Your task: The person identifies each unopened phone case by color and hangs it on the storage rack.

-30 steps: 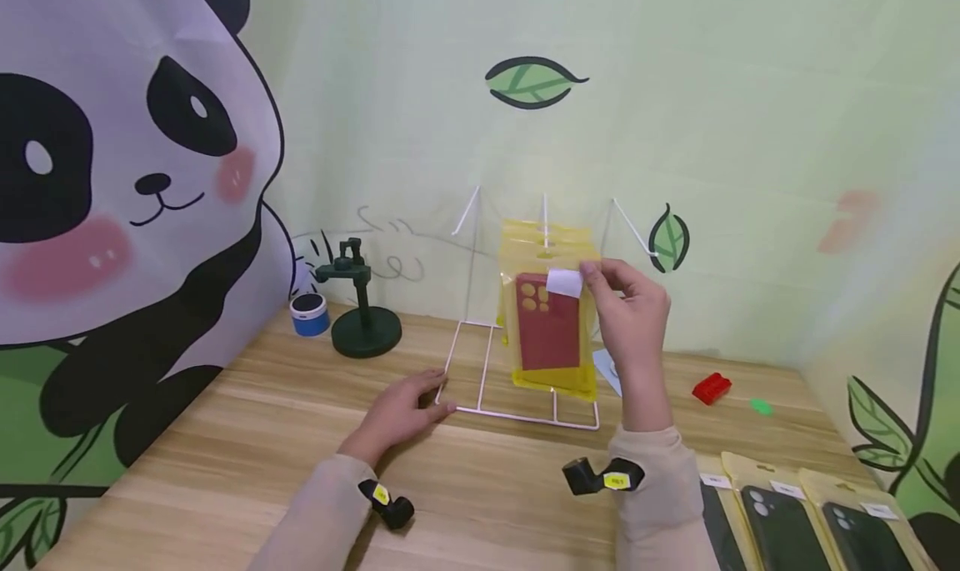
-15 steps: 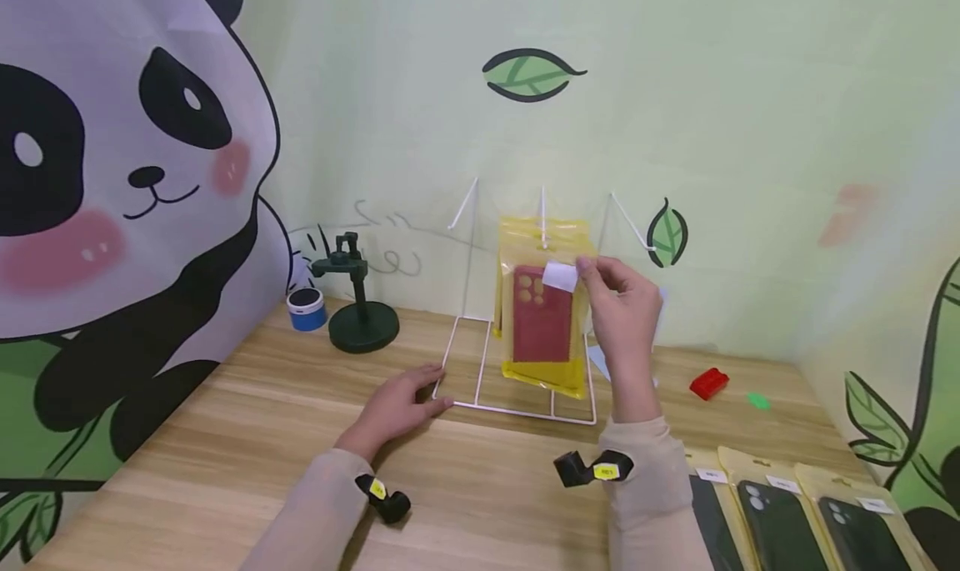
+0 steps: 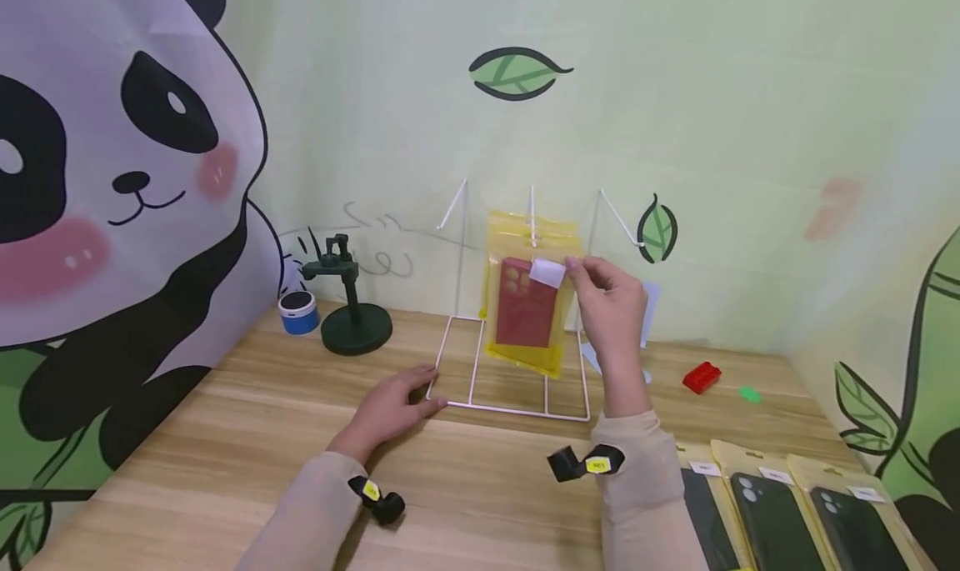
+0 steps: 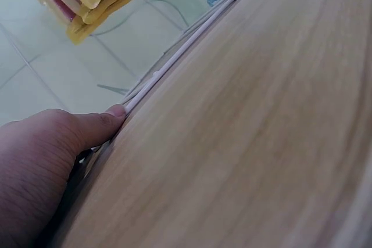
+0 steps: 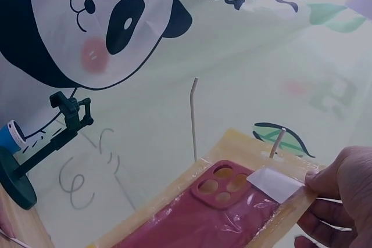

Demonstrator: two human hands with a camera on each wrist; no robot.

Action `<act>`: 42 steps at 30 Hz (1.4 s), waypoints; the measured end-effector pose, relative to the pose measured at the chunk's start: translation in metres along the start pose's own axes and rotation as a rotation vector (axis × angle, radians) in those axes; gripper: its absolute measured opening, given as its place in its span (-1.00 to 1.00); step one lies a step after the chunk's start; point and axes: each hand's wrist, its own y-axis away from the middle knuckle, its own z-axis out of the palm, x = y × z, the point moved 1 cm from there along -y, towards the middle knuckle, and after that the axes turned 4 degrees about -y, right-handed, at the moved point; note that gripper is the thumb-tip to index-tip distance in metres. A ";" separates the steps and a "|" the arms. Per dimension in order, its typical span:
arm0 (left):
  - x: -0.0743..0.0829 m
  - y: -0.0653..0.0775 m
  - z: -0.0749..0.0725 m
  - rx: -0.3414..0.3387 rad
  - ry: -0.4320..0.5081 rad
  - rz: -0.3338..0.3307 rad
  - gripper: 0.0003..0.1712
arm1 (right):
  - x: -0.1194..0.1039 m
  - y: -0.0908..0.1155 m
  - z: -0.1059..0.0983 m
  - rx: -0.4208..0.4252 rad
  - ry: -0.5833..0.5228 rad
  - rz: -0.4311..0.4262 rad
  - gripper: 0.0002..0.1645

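Note:
My right hand point(image 3: 611, 300) pinches the right edge of a bagged red phone case point(image 3: 525, 308), near its white label point(image 3: 547, 272). In the right wrist view, the middle hook point(image 5: 278, 142) pokes out at the hang hole of this clear-and-yellow bag. More yellow bags point(image 3: 498, 222) hang close behind it on the white wire rack point(image 3: 510, 409). My left hand point(image 3: 386, 408) rests at the rack's front left corner, thumb along the front bar and fingers by the side bar. The left wrist view shows the thumb touching the bar; the other fingers are hidden there.
Bagged dark phone cases point(image 3: 776, 513) lie at the front right. A red clip-like piece point(image 3: 702, 378) and a green piece point(image 3: 750, 394) lie right of the rack. A dark green stand point(image 3: 356, 329) and a blue-and-white cylinder point(image 3: 298, 313) stand left. Side hooks point(image 3: 621, 218) jut from the rack.
The red phone case's bag has moved back along the middle hook, closer to the bags behind, with my right hand still pinching it. My left hand stays at the rack's corner. The head view shifts slightly.

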 end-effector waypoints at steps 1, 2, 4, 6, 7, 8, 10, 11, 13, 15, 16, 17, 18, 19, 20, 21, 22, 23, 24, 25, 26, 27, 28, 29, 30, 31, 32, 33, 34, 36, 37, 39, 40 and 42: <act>0.000 0.000 0.000 0.000 0.002 -0.001 -0.26 | 0.000 0.000 0.000 -0.001 0.003 0.002 -0.69; 0.001 0.000 0.001 -0.001 0.005 -0.003 -0.26 | 0.001 0.000 0.000 -0.003 0.005 0.002 -0.69; 0.001 0.000 0.001 -0.004 0.011 -0.010 -0.26 | 0.001 0.000 0.000 -0.006 0.005 0.007 -0.69; 0.001 0.000 0.001 -0.011 0.013 -0.018 -0.26 | 0.002 0.000 0.000 -0.009 0.001 0.014 -0.69; 0.002 -0.001 0.001 -0.016 0.013 -0.021 -0.26 | 0.002 -0.001 0.000 -0.011 0.002 0.018 -0.69; 0.002 -0.001 0.001 -0.017 0.011 -0.022 -0.26 | 0.003 -0.001 0.000 -0.014 0.003 0.022 -0.68; 0.001 -0.003 0.001 -0.017 0.003 -0.022 -0.26 | 0.004 -0.002 0.000 -0.017 -0.003 0.029 -0.67; 0.000 -0.004 0.002 -0.015 -0.001 -0.019 -0.26 | 0.004 -0.002 -0.001 -0.017 -0.007 0.030 -0.67; 0.000 -0.005 0.002 -0.006 -0.008 -0.002 -0.26 | 0.006 -0.003 -0.001 -0.018 -0.018 0.035 -0.66; 0.000 -0.006 0.003 -0.009 -0.010 0.005 -0.26 | 0.007 -0.002 -0.003 -0.018 -0.032 0.047 -0.65; 0.001 -0.005 0.003 -0.012 -0.008 0.008 -0.26 | 0.009 -0.002 -0.004 -0.018 -0.035 0.055 -0.65; 0.001 -0.004 0.003 -0.015 -0.007 0.010 -0.26 | 0.010 -0.001 -0.005 -0.020 -0.038 0.062 -0.64; 0.001 -0.004 0.004 -0.017 -0.006 0.011 -0.26 | 0.011 -0.001 -0.005 -0.022 -0.044 0.071 -0.64; 0.001 -0.003 0.004 -0.020 -0.003 0.008 -0.26 | 0.012 0.000 -0.006 -0.023 -0.047 0.079 -0.64; 0.001 -0.002 0.005 -0.021 -0.002 0.005 -0.27 | 0.013 0.000 -0.007 -0.024 -0.050 0.083 -0.64; 0.001 -0.001 0.005 -0.021 0.000 0.005 -0.27 | 0.013 0.000 -0.007 -0.025 -0.053 0.086 -0.64; 0.001 0.000 0.005 -0.020 0.001 0.004 -0.27 | 0.014 0.001 -0.007 -0.026 -0.054 0.088 -0.65; 0.001 0.001 0.005 -0.018 0.003 0.004 -0.28 | 0.014 0.001 -0.008 -0.027 -0.056 0.088 -0.65; 0.001 0.001 0.005 -0.017 0.004 0.005 -0.28 | 0.014 0.001 -0.008 -0.028 -0.059 0.089 -0.66; 0.001 0.001 0.006 -0.019 0.005 0.004 -0.28 | 0.014 0.001 -0.008 -0.030 -0.060 0.089 -0.66; 0.001 0.002 0.006 -0.019 0.005 0.001 -0.28 | 0.014 0.001 -0.008 -0.033 -0.059 0.090 -0.66; 0.000 0.002 0.006 -0.019 0.004 -0.001 -0.28 | 0.014 0.000 -0.008 -0.035 -0.057 0.091 -0.66; 0.000 0.002 0.006 -0.020 0.005 -0.005 -0.28 | 0.014 0.000 -0.008 -0.037 -0.056 0.093 -0.66; 0.000 0.001 0.006 -0.020 0.006 -0.007 -0.28 | 0.013 0.000 -0.008 -0.040 -0.055 0.093 -0.66; 0.000 0.001 0.005 -0.021 0.008 -0.009 -0.28 | 0.013 0.000 -0.007 -0.040 -0.053 0.092 -0.66; 0.000 0.001 0.005 -0.021 0.010 -0.010 -0.28 | 0.012 -0.001 -0.007 -0.042 -0.055 0.089 -0.67; 0.000 0.001 0.005 -0.019 0.010 -0.010 -0.28 | 0.011 -0.002 -0.007 -0.044 -0.059 0.087 -0.67; 0.000 0.001 0.004 -0.016 0.015 -0.009 -0.28 | 0.011 -0.002 -0.007 -0.045 -0.060 0.082 -0.68; 0.000 0.001 0.003 -0.016 0.019 -0.008 -0.28 | 0.010 -0.003 -0.007 -0.047 -0.065 0.077 -0.68; 0.001 0.001 0.002 -0.012 0.022 -0.004 -0.27 | 0.008 -0.004 -0.006 -0.052 -0.077 0.069 -0.69; 0.000 0.000 0.002 -0.011 0.021 -0.003 -0.27 | 0.007 -0.004 -0.006 -0.056 -0.084 0.067 -0.69; 0.000 0.000 0.001 -0.010 0.020 -0.001 -0.28 | 0.006 -0.005 -0.007 -0.060 -0.086 0.065 -0.70; 0.000 0.000 0.001 -0.010 0.016 0.000 -0.27 | 0.006 -0.005 -0.007 -0.062 -0.089 0.062 -0.70; -0.001 -0.001 0.001 -0.009 0.010 0.003 -0.27 | 0.005 -0.006 -0.008 -0.064 -0.095 0.056 -0.70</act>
